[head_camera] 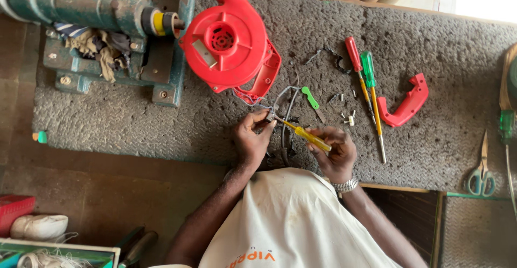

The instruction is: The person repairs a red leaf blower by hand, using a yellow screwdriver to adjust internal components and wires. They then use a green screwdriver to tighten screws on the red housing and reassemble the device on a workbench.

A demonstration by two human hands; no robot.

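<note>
Yellow see-through handle on the little screwdriver (pixel 307 135), thin metal shaft, lying slantwise between both hands just above the person's lap. The right hand (pixel 335 152) is pinched round the handle. The left hand (pixel 252 138) grips a small part at the tip, where grey wires (pixel 288 103) loop up. Further back on the rough grey mat (pixel 431 42) sit a red blower (pixel 226 42), a loose red handle half (pixel 406 102), and two screwdrivers, red (pixel 355 60) and green (pixel 370 77).

A green vise (pixel 107 36) sits far left on the counter (pixel 431 31); scissors (pixel 481 173) lie right, with red (pixel 355 63) and green screwdrivers (pixel 371 85) between.
</note>
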